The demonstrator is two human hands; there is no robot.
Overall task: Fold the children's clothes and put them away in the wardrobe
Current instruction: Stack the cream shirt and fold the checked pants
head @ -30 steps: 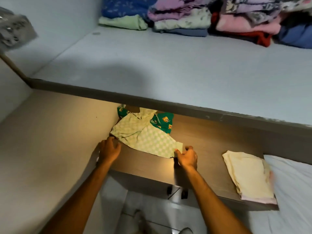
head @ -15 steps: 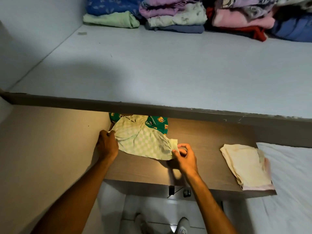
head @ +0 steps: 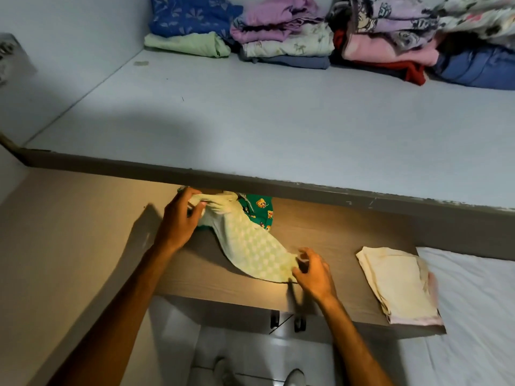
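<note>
A pale green checked garment (head: pixel 252 246) lies stretched diagonally on the brown wooden shelf (head: pixel 328 232) of the wardrobe. My left hand (head: pixel 179 218) grips its bunched upper end, close under the white shelf above. My right hand (head: pixel 313 271) pinches its lower corner near the shelf's front edge. Behind it a green garment with cartoon prints (head: pixel 257 211) lies partly hidden under the upper shelf. A folded cream cloth (head: pixel 398 282) rests at the right end of the same shelf.
The white upper shelf (head: pixel 264 121) carries stacks of folded clothes (head: pixel 320 37) along its back. A white sheeted bed (head: pixel 473 316) lies at the right. The wardrobe's side wall (head: pixel 69 246) stands at the left. Below are floor tiles and my feet (head: pixel 259 371).
My left hand moved up and back, gathering the garment's upper end. The garment went from lying spread to a stretched, narrower strip. My right hand stayed at its lower corner.
</note>
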